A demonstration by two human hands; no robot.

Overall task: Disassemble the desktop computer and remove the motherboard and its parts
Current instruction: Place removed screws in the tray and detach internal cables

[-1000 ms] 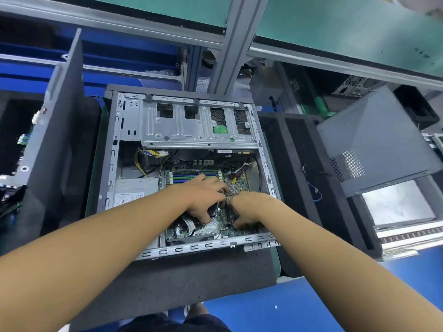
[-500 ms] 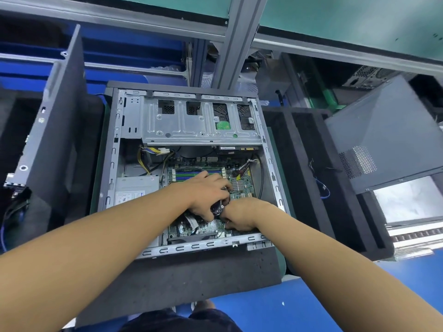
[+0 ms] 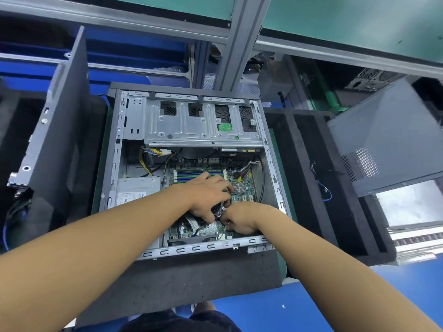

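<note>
in the case [image 3: 191,249], lying lengthwise away, the left grip [image 3: 208,195] holds the cooler [image 3: 219,208].

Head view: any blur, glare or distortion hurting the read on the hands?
Head view: wide-angle stretch swells the forearms; light even, no hard glare on the drive cage; side panel at right slightly smeared; left hand, right hand and motherboard sharp, though the hands hide most of the fan.

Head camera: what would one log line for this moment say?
step: cooler fan removal | left hand: grips fan | right hand: pinches fan's near edge | motherboard: seated in open case
</note>
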